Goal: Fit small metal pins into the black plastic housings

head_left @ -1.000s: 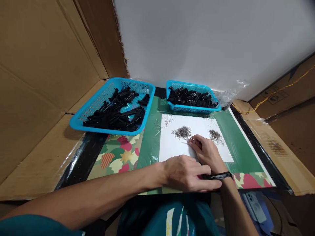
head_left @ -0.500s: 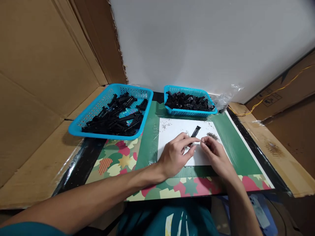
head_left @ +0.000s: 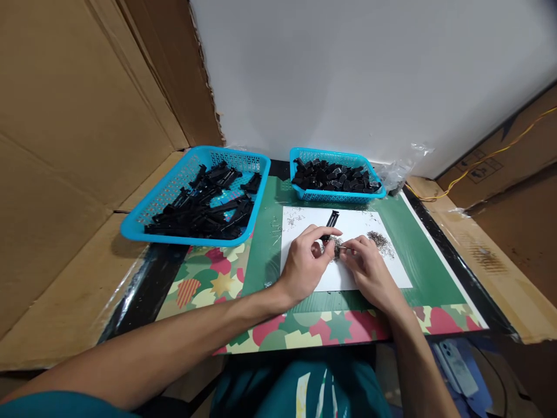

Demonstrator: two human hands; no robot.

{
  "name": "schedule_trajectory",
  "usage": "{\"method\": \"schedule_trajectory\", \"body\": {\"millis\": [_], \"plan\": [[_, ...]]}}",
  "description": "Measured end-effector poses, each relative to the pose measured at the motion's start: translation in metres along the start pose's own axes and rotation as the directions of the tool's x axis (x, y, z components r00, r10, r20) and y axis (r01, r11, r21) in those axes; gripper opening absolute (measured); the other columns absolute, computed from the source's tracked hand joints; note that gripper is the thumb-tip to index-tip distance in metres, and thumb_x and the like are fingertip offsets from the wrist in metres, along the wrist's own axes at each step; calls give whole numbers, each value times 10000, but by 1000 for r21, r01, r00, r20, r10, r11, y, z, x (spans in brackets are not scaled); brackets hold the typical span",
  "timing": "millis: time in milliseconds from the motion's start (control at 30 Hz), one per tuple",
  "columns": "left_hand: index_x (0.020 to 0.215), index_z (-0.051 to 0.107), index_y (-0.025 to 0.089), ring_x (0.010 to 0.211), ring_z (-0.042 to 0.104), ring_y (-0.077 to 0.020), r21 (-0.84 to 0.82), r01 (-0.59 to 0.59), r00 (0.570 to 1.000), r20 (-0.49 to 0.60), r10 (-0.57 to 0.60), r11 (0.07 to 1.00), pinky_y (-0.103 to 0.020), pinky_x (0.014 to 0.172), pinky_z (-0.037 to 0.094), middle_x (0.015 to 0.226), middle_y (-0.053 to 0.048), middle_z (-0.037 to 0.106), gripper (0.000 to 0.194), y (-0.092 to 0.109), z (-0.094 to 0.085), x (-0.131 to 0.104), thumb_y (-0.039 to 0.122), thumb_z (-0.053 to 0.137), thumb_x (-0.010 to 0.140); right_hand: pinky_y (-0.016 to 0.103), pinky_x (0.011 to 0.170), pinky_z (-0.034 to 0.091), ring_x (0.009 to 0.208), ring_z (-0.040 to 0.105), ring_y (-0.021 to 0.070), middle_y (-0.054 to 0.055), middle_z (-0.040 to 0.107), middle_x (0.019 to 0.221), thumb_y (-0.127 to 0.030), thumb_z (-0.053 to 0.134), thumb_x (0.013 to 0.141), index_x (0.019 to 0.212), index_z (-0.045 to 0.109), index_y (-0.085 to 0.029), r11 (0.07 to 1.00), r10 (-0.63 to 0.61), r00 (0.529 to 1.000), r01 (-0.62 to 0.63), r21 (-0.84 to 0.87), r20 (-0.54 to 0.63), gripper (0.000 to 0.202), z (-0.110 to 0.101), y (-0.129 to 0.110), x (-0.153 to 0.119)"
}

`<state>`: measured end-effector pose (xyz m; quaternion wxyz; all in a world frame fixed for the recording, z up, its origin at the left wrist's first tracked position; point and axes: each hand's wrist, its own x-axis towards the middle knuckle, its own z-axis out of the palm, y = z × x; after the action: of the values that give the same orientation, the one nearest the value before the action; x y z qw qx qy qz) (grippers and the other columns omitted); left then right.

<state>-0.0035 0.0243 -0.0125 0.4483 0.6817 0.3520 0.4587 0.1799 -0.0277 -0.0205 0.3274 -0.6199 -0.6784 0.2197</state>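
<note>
Over the white sheet (head_left: 348,281), my left hand (head_left: 307,255) has its curled fingers around a long, narrow black plastic part (head_left: 332,219) whose slotted far end sticks out. Its thumb and index finger are apart. Close beside it, my right hand (head_left: 368,267) is closed in a pinch at the fingertips. A thin, shiny metal piece (head_left: 344,248) shows there, too small to make out fully. A loose pile of tiny metal pieces (head_left: 336,244) lies beneath the fingertips, partly hidden by the hands. Another such pile (head_left: 379,242) is right of my right hand.
A large blue basket (head_left: 143,223) of long black parts stands at the left. Behind the sheet sits a smaller blue basket (head_left: 339,195) of short black pieces, with a clear plastic bag (head_left: 398,174) beside it. Cardboard walls (head_left: 78,116) flank the table.
The black part has shifted left and turned more upright along with my left hand. My right hand has moved left and slightly down, bringing its pinch over the middle pile.
</note>
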Motion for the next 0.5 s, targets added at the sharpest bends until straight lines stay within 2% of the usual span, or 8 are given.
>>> {"method": "schedule_trajectory", "body": {"millis": [167,333,500], "plan": [[1127,767,159,580,507,-55,-55,40,999,-2,-40,998,-199,560,453,1108,-56,741,211,-1,0,0,197,617,984,449,892,451,987,542,290,77,612,1010,-292,507,1070,988,622,-252,1000,-9,1000,9,-11,-23,147,6,-4,-2],[1132,762,155,615,557,-71,-97,44,999,10,-43,994,-205,567,472,1133,-73,734,214,-2,0,0,231,610,1002,494,941,429,1034,502,317,98,590,1077,-257,497,1063,1051,633,-255,999,-19,997,15,-52,-81,137,10,-13,-8],[1116,764,161,634,566,-78,-123,59,998,21,-56,991,-217,593,480,1130,-63,728,204,-2,-1,0,231,611,1000,467,961,434,1062,533,297,81,592,1077,-298,521,1070,1064,632,-250,998,-9,991,16,54,-130,121,14,-17,-10]]}}
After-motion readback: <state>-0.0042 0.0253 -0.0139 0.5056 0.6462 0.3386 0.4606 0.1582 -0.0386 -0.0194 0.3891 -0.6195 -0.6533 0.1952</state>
